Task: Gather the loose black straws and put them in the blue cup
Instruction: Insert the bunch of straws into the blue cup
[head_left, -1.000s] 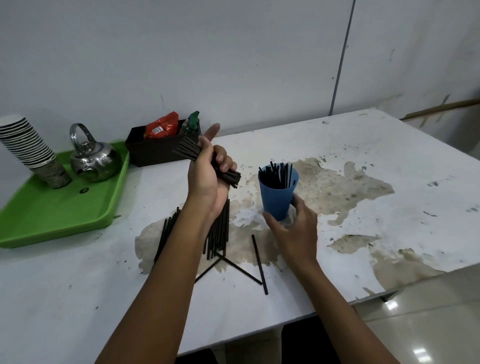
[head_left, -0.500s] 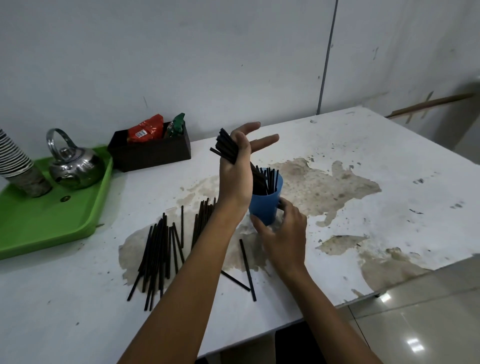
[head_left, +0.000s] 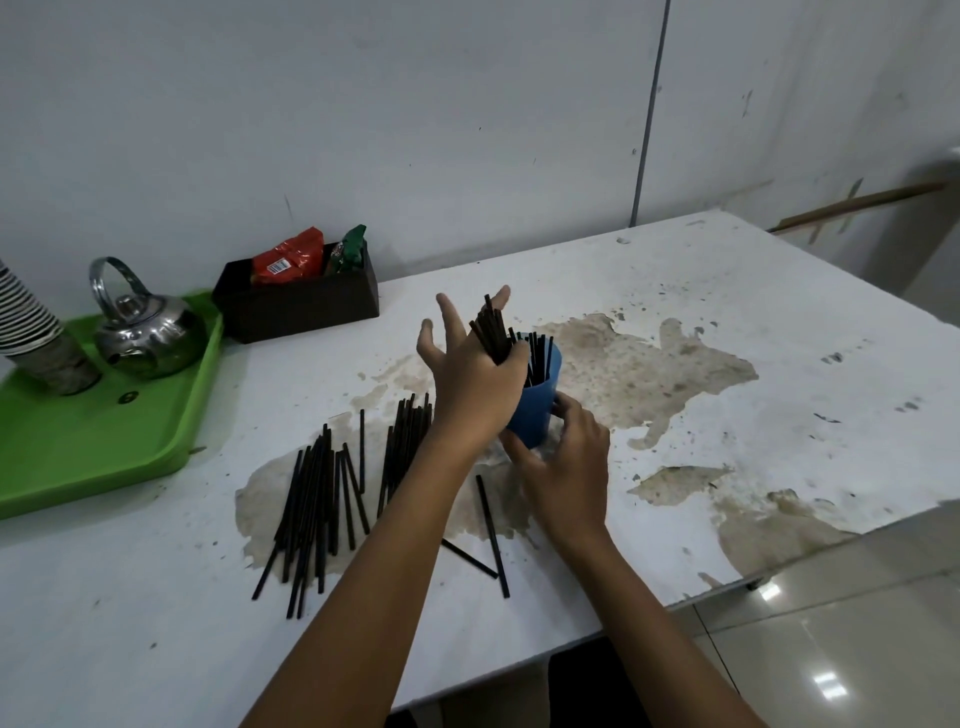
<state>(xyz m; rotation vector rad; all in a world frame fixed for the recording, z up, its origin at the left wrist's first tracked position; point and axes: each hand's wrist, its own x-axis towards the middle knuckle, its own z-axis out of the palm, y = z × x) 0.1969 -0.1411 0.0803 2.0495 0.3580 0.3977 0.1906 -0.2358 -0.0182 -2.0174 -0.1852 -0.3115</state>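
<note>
The left hand stands over the mouth of the blue cup, thumb and forefinger pinching a bunch of straws whose lower ends already sit inside the rim, while the other fingers are splayed wide. The right hand wraps loosely round the base of the cup, steadying it on the desk.

The risk, as I judge it, is the cup tipping: it is tall, narrow and smooth plastic, already crowded with upright straws, and a sideways push from the bunch could lever it over if the right hand slackens. Thin, stiff, slick straws may also catch on the rim or those already inside and spring out.

Many loose straws lie in a rough fan on the stained, worn patch of the white desk, left of the cup, and 2 more lie crossed near the front edge, so much remains to gather
</note>
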